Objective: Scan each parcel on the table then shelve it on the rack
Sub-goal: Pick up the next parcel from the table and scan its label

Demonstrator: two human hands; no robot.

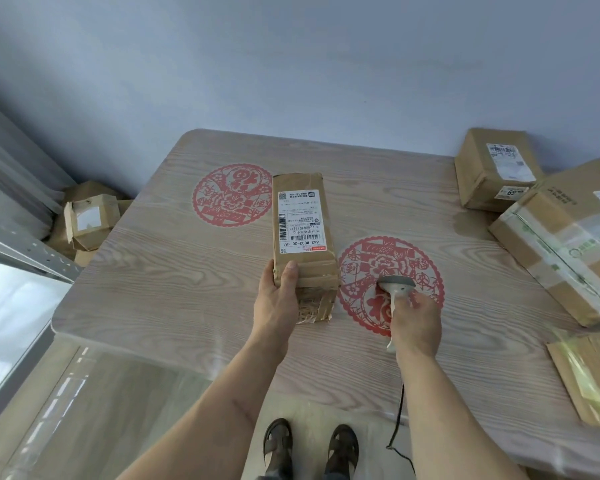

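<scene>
My left hand [278, 299] grips the near end of a long brown cardboard parcel [303, 237], held over the middle of the wooden table [174, 258] with its white shipping label facing up. My right hand [417, 323] is closed around the handle of a grey handheld barcode scanner [395, 285], just right of the parcel's near end. The scanner's head points away from me, and its black cable hangs down off the table's front edge. Three more cardboard parcels lie on the table's right side: a small one [492, 171] at the back, a large taped one [561, 244] and a flat one [589, 375] nearest me.
Two red paper-cut decorations [232, 195] are stuck on the tabletop. Several opened cardboard boxes [87, 220] lie on the floor at the left, beside a grey metal frame [25, 251]. A plain wall stands behind the table. My sandalled feet [309, 448] show below the table's front edge.
</scene>
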